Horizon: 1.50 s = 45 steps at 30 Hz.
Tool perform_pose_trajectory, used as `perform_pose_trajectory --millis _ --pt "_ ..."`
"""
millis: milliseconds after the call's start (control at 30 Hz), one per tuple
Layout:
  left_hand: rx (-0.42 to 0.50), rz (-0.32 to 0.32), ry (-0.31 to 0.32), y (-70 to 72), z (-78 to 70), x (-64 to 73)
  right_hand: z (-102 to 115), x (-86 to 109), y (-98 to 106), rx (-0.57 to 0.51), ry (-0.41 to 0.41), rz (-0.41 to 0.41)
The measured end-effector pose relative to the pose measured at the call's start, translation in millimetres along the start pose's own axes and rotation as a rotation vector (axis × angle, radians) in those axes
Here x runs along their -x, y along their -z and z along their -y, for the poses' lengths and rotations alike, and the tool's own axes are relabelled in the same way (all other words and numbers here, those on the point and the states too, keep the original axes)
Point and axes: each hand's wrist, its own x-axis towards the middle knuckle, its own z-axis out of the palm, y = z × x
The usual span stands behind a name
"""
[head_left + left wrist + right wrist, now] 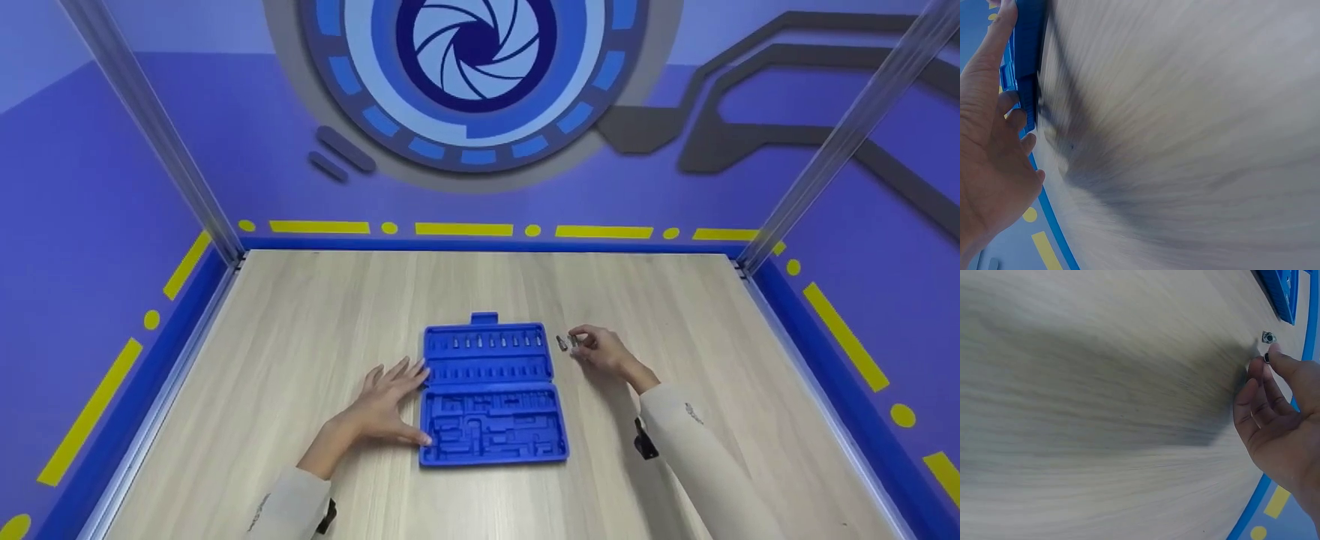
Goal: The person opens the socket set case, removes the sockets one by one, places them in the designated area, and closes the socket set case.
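A blue plastic tool case (491, 385) lies unfolded on the table, with a row of small metal screwdriver bits (492, 342) standing in its upper half. The lower half shows only moulded hollows. My left hand (386, 409) is at the case's left side, fingers spread along the upper edge and thumb at the lower corner. Just right of the upper half, my right hand (606, 355) pinches a small metal bit (574, 340) between thumb and fingers. Beside it sits another metal bit (562, 343), also seen end-on in the right wrist view. The pinched bit is mostly hidden there.
A pale wood-grain table (322, 300) carries everything. Blue patterned panels (645, 195) stand behind and at both sides, with metal posts (187, 169) at the back corners. The case's latch tab (484, 318) points toward the back panel.
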Motion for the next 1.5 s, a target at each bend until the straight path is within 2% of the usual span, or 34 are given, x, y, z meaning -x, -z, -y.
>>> perform_pose_trajectory --millis 200,500,1000,1233,1500 --pt "0.004 -0.002 -0.014 -2.5 0.0 -0.1 -4.4 -0.7 -4.4 0.052 -0.047 -0.005" --pt "-0.003 0.005 -0.018 -2.5 -0.8 -0.3 -3.0 0.5 -4.4 0.083 -0.041 -0.017" --pt "0.0 0.012 -0.006 -1.0 -0.6 -1.0 2.6 -8.9 26.5 0.077 0.005 0.034" --pt "-0.008 -0.002 -0.018 0.5 0.6 -1.2 19.6 -19.3 28.2 0.048 0.088 0.058" --pt "-0.002 -0.003 -0.011 2.0 0.0 0.6 55.3 -36.5 1.5 -0.02 0.097 0.126"
